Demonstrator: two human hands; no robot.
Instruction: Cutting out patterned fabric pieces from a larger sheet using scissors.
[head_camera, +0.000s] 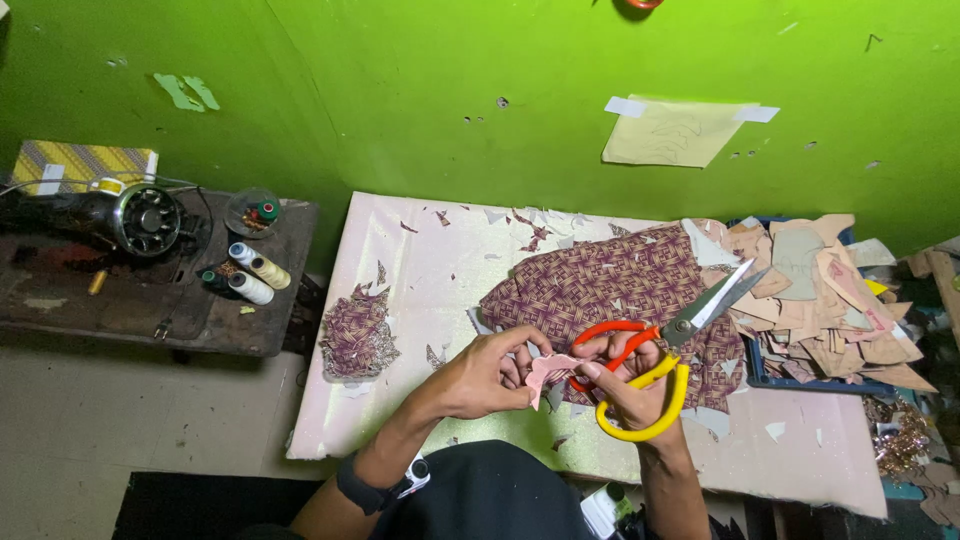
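Scissors (668, 345) with 1 orange loop and 1 yellow loop sit in the right hand (625, 385), fingers threaded through the loops and closed around them, blades parted and pointing up toward the table's far right corner; the left hand (485, 375) pinches a small pink cutout (548, 372) between thumb and fingertips, just beside the right hand, above the near edge of the pale table (420, 260); a maroon patterned cloth (610, 285) lies spread under both hands at the table's middle; a smaller heap of the same-patterned scraps (357, 335) rests near the left edge; a tray of tan cut pieces (820, 300) overhangs the right edge; a dark sewing machine (130, 220) stands on a separate bench to the left.
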